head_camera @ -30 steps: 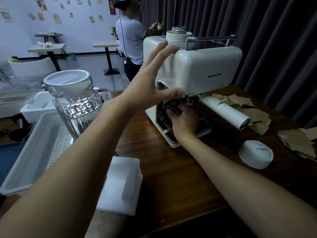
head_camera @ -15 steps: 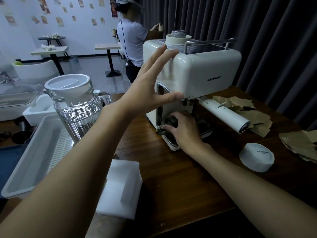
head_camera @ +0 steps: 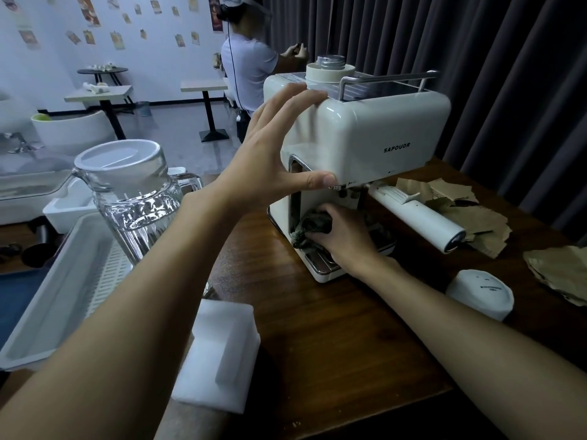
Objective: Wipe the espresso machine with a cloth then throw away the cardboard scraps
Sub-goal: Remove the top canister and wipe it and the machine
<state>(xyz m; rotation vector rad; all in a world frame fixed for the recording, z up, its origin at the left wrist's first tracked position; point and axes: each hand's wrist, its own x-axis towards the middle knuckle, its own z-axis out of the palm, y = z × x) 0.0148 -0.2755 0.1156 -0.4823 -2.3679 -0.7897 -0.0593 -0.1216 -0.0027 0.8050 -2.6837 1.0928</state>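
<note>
A cream espresso machine (head_camera: 381, 131) stands on the dark wooden table (head_camera: 333, 338). My left hand (head_camera: 273, 154) rests flat against its left side, fingers spread, thumb under the front edge. My right hand (head_camera: 346, 236) grips a dark cloth (head_camera: 309, 227) low in the machine's opening, just above the drip tray (head_camera: 320, 265). Brown cardboard scraps (head_camera: 470, 214) lie behind the machine's white handle (head_camera: 419, 217), with more cardboard scraps (head_camera: 559, 271) at the right edge.
A glass pitcher (head_camera: 133, 198) stands left of the machine beside a white tray (head_camera: 54, 296). A white foam block (head_camera: 222, 350) lies near the front edge, and a white round cap (head_camera: 479, 293) sits right of my forearm. A person (head_camera: 247, 71) stands behind, by dark curtains.
My right hand has brought the cloth down from under the brew head to the lower left of the opening by the drip tray. My left hand stays on the machine's side.
</note>
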